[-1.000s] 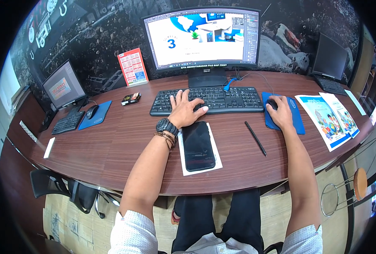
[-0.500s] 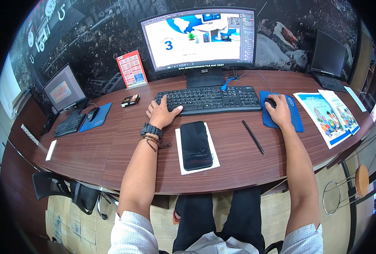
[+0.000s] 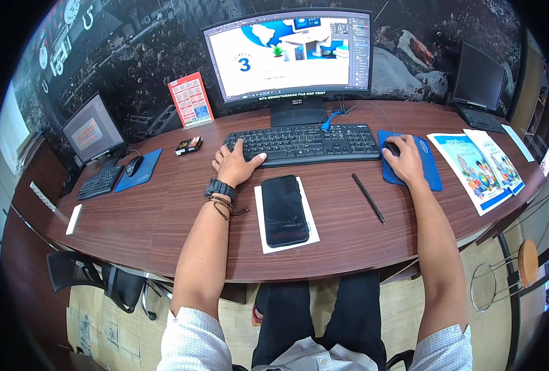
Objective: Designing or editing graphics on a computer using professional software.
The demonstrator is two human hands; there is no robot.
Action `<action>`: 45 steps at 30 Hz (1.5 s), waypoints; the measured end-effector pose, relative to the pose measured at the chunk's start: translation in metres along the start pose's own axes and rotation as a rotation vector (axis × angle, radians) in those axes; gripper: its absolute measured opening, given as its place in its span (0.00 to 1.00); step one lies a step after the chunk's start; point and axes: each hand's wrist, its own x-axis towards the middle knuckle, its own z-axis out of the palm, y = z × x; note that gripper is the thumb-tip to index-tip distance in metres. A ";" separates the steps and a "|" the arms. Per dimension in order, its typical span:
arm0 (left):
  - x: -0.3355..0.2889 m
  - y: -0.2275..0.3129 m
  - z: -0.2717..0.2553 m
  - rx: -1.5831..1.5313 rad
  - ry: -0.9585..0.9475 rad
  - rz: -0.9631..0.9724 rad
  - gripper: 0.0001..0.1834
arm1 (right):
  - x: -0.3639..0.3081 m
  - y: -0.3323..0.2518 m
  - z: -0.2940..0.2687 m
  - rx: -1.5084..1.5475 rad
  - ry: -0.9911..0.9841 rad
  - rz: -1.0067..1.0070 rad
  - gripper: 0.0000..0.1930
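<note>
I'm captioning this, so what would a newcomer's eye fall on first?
Probably the bright monitor at the back middle of the desk, showing a blue-and-white page. Next, the left hand at the left end of the black keyboard, and the right hand over a mouse on a blue mat. Then a dark phone on white paper, in front of the keyboard.

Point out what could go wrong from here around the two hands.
1. The left hand rests on the left end of the black keyboard, so a stray key press is possible.
2. The black pen lies loose to the left of the right hand, which is on the black mouse; a wide sweep might knock it.
3. The phone lies near the left wrist, so a shift might nudge it.
</note>
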 end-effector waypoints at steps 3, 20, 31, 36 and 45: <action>0.000 0.000 -0.001 0.007 -0.005 -0.005 0.51 | -0.001 -0.011 0.000 -0.049 0.071 -0.154 0.16; 0.000 0.002 0.002 0.088 0.077 0.043 0.48 | -0.001 -0.100 0.051 -0.019 -0.164 -0.586 0.12; -0.002 0.004 0.003 0.030 0.021 0.029 0.48 | 0.031 -0.140 0.087 -0.227 -0.303 -0.208 0.24; -0.003 0.005 -0.002 0.023 0.003 0.019 0.48 | 0.035 -0.131 0.090 -0.193 -0.139 -0.353 0.16; -0.002 0.004 0.003 0.075 0.135 0.101 0.43 | 0.025 -0.108 0.088 -0.087 -0.069 -0.467 0.11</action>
